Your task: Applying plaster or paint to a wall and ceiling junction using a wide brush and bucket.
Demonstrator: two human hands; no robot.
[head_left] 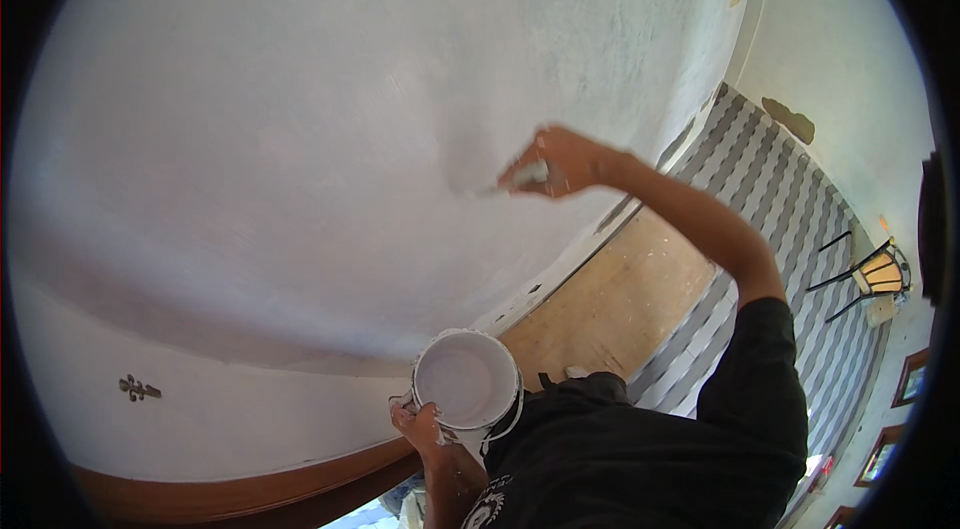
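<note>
My left hand (420, 426) grips the left side of a white bucket (467, 337), fingers closed at its paint-smeared rim. Pale, whitish paint (465, 384) shows inside, and a thin wire handle hangs along the bucket's right side. My right hand (565, 164) is raised in front of the white wall (300, 129), arm stretched out and bent at the elbow. It is closed around the pale handle of what looks like a paintbrush (538, 173). Motion blurs the brush's tip, which points left at the wall; whether it touches the surface I cannot tell.
Below the wall lies a brown board (620, 279) with white specks, over a grey-and-white patterned tiled floor (740, 159). A chair (880, 269) stands at the far right. A small dark fixture (138, 388) sits on the wall at lower left, above a brown wooden edge (230, 491).
</note>
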